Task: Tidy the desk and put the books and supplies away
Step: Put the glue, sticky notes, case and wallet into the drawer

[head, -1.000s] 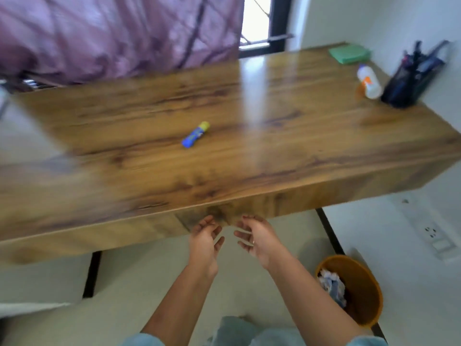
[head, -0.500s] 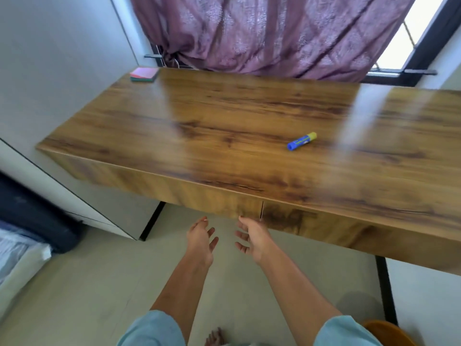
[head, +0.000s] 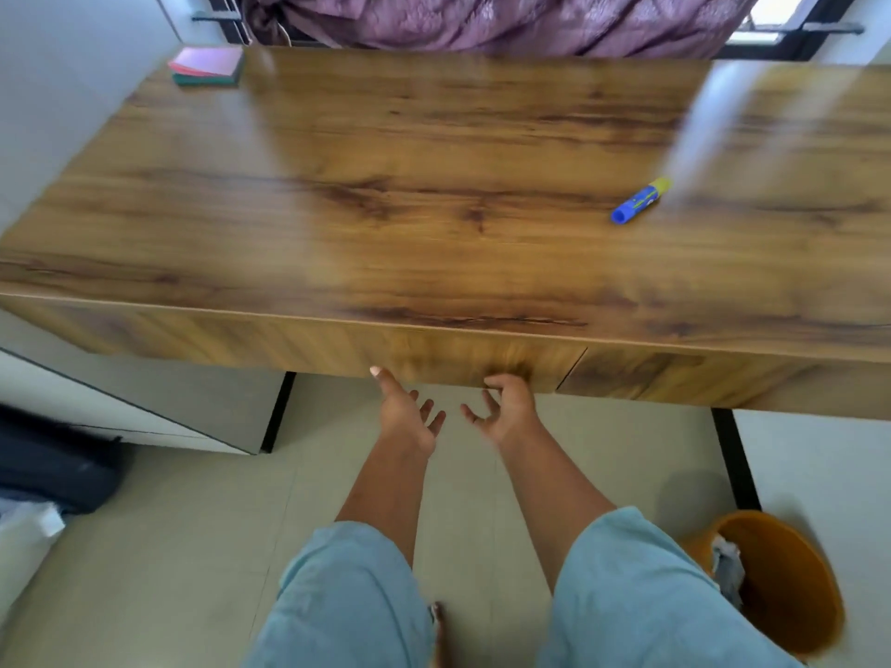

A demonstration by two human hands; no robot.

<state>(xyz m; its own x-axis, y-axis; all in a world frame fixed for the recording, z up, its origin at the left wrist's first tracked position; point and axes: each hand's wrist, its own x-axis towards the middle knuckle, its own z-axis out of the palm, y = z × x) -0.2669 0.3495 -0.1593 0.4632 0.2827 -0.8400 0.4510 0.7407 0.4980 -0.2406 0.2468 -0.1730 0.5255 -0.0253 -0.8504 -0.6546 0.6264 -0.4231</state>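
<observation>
Hovering empty with fingers (head: 385, 383) loosely spread, the left hand (head: 407, 419) and right hand (head: 506, 412) sit at the bench (head: 385, 209) drawer front (head: 458, 351), likely about to pull it open for the glue stick (head: 640, 201) lying well apart.

1. Light: bright daylight, entering from window (head: 767, 12) top right, past curtain (head: 482, 21).
2. Glare: pale streaks across glossy desk (head: 434, 209).
3. Blur: motion smear on desk front and left edge.
4. Distortion: wide-angle bowing of desk edges.
5. Shadow: soft, beside bin (head: 795, 595).
</observation>
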